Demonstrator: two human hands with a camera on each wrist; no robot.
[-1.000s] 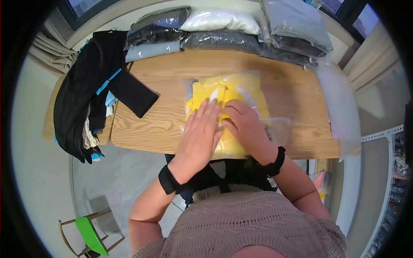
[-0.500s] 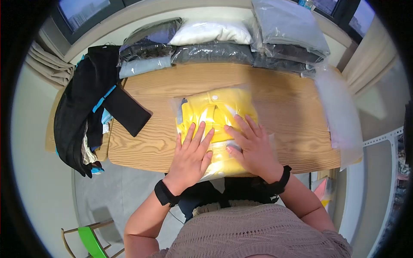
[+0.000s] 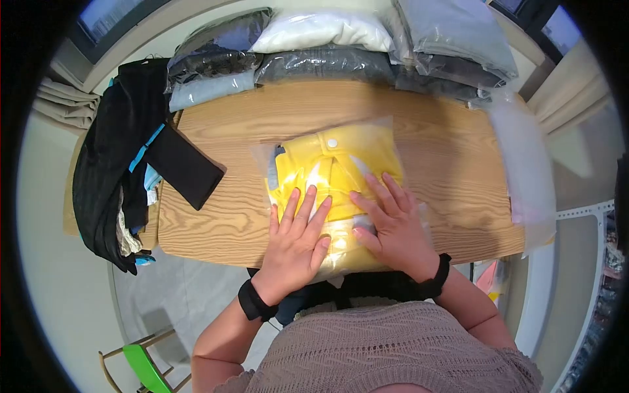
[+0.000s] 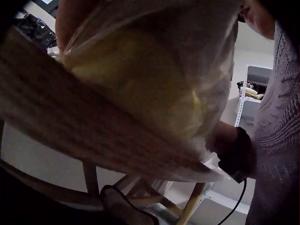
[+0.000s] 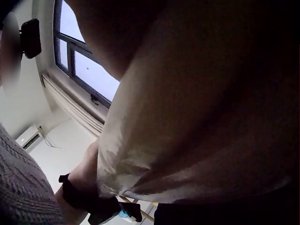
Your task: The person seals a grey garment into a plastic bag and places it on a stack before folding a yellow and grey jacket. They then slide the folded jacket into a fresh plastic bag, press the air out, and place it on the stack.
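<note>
A folded yellow garment [image 3: 360, 149] with a white button lies inside a clear plastic bag [image 3: 341, 261] at the table's near edge. My left hand [image 3: 291, 239] rests palm down on the left part of the bag, fingers spread. On the right part lies my right hand [image 3: 401, 230], its fingers straight and angled up and left. Neither hand grips the plastic. In the left wrist view the bag [image 4: 187, 61] bulges past the table edge, with yellow showing through. The right wrist view is dark, with the bag's pale plastic [image 5: 124, 145] close to the camera.
Several bagged garments are stacked along the back, among them a white one [image 3: 321, 33] and a grey one [image 3: 455, 39]. Black clothing [image 3: 111, 164] hangs over the table's left end. Clear plastic sheeting [image 3: 524, 164] drapes over the right end. A green-seated chair [image 3: 145, 368] stands at lower left.
My hands have moved apart, from close together over the middle of the bag to either side of it. My right fingers have gone from bent to straight. The head view has shifted slightly.
</note>
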